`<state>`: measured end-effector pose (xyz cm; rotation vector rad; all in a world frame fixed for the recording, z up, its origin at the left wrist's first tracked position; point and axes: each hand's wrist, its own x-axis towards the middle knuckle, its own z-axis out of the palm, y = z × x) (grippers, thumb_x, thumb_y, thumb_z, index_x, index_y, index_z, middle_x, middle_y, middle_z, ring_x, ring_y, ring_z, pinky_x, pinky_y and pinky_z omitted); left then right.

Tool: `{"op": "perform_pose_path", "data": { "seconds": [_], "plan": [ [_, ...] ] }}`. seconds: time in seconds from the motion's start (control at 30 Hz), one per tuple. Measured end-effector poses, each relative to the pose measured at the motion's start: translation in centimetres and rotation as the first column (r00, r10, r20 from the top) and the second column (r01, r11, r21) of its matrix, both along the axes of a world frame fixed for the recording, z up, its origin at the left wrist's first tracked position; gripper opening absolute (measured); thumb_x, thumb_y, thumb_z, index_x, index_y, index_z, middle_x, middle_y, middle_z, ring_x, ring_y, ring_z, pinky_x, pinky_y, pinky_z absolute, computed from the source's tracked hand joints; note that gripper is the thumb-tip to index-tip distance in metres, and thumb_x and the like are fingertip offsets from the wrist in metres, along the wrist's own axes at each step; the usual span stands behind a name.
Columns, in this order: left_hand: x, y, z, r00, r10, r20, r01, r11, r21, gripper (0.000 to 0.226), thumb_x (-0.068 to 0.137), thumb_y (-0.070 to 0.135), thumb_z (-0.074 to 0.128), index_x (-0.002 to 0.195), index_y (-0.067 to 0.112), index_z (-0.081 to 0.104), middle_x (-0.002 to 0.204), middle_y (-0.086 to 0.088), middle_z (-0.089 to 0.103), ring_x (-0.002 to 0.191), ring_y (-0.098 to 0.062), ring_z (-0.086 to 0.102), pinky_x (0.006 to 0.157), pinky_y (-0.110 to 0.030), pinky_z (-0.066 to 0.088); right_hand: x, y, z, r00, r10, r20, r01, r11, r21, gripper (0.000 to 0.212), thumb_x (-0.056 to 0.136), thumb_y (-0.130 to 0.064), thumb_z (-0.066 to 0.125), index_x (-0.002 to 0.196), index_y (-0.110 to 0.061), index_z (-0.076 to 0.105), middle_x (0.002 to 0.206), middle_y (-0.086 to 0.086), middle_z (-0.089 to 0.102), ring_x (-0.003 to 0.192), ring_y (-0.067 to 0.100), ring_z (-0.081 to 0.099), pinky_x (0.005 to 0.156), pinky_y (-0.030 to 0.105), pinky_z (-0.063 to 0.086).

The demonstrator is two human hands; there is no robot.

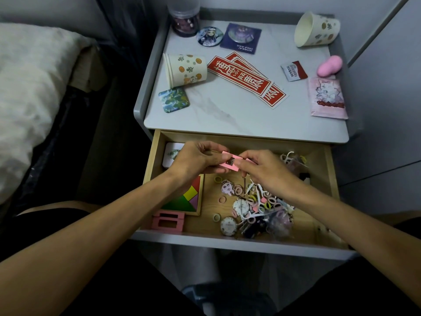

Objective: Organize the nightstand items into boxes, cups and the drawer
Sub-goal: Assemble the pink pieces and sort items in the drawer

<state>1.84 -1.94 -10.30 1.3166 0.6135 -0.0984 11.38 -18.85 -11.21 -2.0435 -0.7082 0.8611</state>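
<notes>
Over the open wooden drawer [330, 174], both hands hold a small pink box [230, 161] with a little window. My left hand [196, 159] grips its left end and my right hand [262, 166] pinches its right end. Below them in the drawer lie two more pink boxes [168, 221], a coloured tangram puzzle [189, 197], a white card box [172, 153], and a pile of hair ties, small watches and charms [257, 208]. On the nightstand top [227, 115] two patterned paper cups lie on their sides, one at the left [185, 69] and one at the back right [315, 29].
Also on the top: red paper strips [246, 79], two round badges [209, 36], a square coaster [174, 99], a clear jar [184, 18], a sachet [293, 70], a pink soft toy [329, 66] and a pink packet [327, 96]. A bed [29, 92] stands to the left.
</notes>
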Motion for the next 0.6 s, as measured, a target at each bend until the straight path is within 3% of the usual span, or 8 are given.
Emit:
{"op": "perform_pose_path", "data": {
  "seconds": [0.17, 0.27, 0.37, 0.43, 0.6],
  "plan": [
    [0.0, 0.0, 0.2, 1.0, 0.0, 0.004, 0.0, 0.999, 0.053, 0.008, 0.085, 0.0, 0.071, 0.091, 0.004, 0.07, 0.077, -0.011, 0.075, 0.066, -0.018, 0.072, 0.061, -0.02, 0.059, -0.2, 0.1, 0.3, 1.0, 0.003, -0.021, -0.003, 1.0, 0.022, 0.022, 0.097, -0.034, 0.058, 0.084, -0.021, 0.069, 0.06, -0.009, 0.057, 0.051, 0.006, 0.044, 0.054, 0.028, 0.034],
    [0.1, 0.1, 0.5, 1.0, 0.016, 0.007, -0.017, 0.996, 0.089, 0.007, 0.085, -0.002, 0.069, 0.092, 0.001, 0.069, 0.078, -0.013, 0.075, 0.064, -0.019, 0.071, 0.059, -0.02, 0.059, 0.4, -0.2, 0.7, 0.996, -0.03, -0.083, 0.032, 0.999, 0.023, 0.013, 0.097, -0.03, 0.059, 0.102, -0.025, 0.07, 0.069, -0.009, 0.06, 0.062, 0.007, 0.05, 0.061, 0.029, 0.037],
    [0.0, 0.2, 0.7, 1.0, 0.029, -0.004, -0.028, 0.993, 0.114, 0.009, 0.086, -0.003, 0.068, 0.096, -0.003, 0.068, 0.084, -0.018, 0.074, 0.061, -0.019, 0.07, 0.058, -0.019, 0.058, 1.0, -0.5, 1.5, 0.992, 0.011, -0.126, -0.017, 0.999, -0.047, 0.031, 0.099, -0.019, 0.055, 0.128, -0.029, 0.059, 0.082, -0.001, 0.058, 0.073, 0.014, 0.05, 0.069, 0.033, 0.036],
    [0.0, 0.3, 0.7, 1.0, 0.018, -0.016, -0.016, 0.992, 0.125, 0.011, 0.087, -0.003, 0.068, 0.098, -0.004, 0.068, 0.086, -0.019, 0.074, 0.062, -0.019, 0.071, 0.058, -0.02, 0.059, 1.2, -0.5, 2.1, 0.985, 0.021, -0.172, -0.031, 0.998, -0.055, 0.045, 0.1, -0.012, 0.052, 0.141, -0.027, 0.048, 0.091, -0.003, 0.058, 0.076, 0.008, 0.05, 0.073, 0.028, 0.037],
    [-0.1, 0.4, 0.2, 0.999, -0.03, -0.032, 0.034, 0.992, 0.125, 0.008, 0.087, -0.001, 0.069, 0.094, 0.002, 0.069, 0.082, -0.016, 0.075, 0.065, -0.021, 0.072, 0.06, -0.021, 0.059, 1.2, -0.7, 2.8, 0.978, 0.049, -0.205, -0.055, 0.998, -0.025, 0.056, 0.1, -0.005, 0.047, 0.151, -0.024, 0.035, 0.105, -0.008, 0.064, 0.087, 0.003, 0.057, 0.079, 0.017, 0.041]
  ]
}}
